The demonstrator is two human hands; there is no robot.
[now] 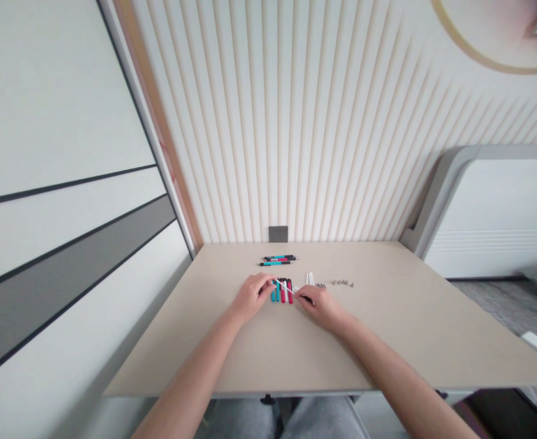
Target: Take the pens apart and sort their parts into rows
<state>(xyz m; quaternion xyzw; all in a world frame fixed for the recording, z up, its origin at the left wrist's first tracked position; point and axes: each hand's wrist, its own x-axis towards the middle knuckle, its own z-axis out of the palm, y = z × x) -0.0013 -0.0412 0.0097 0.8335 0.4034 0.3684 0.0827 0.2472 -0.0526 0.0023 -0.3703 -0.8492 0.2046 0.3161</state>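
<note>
A thin white pen refill [284, 286] slants between my hands, above a row of pen barrels. My left hand [255, 291] pinches its upper left end. The fingers of my right hand [317, 300] are closed at its lower right end; a small part there is too tiny to make out. Beneath lie teal barrels [274, 292] and red barrels [290, 292] with dark ends, side by side. Several more white refills [311, 278] lie just beyond my right hand. Close to them are small dark pieces [320, 285] and a row of small metallic pieces [342, 283].
Several whole pens [277, 260] in teal, red and black lie farther back on the beige table [195, 360]. A dark wall socket [278, 234] sits behind the table on the ribbed wall. A white cabinet [67, 274] borders the left side, and a grey headboard [492, 207] stands at right.
</note>
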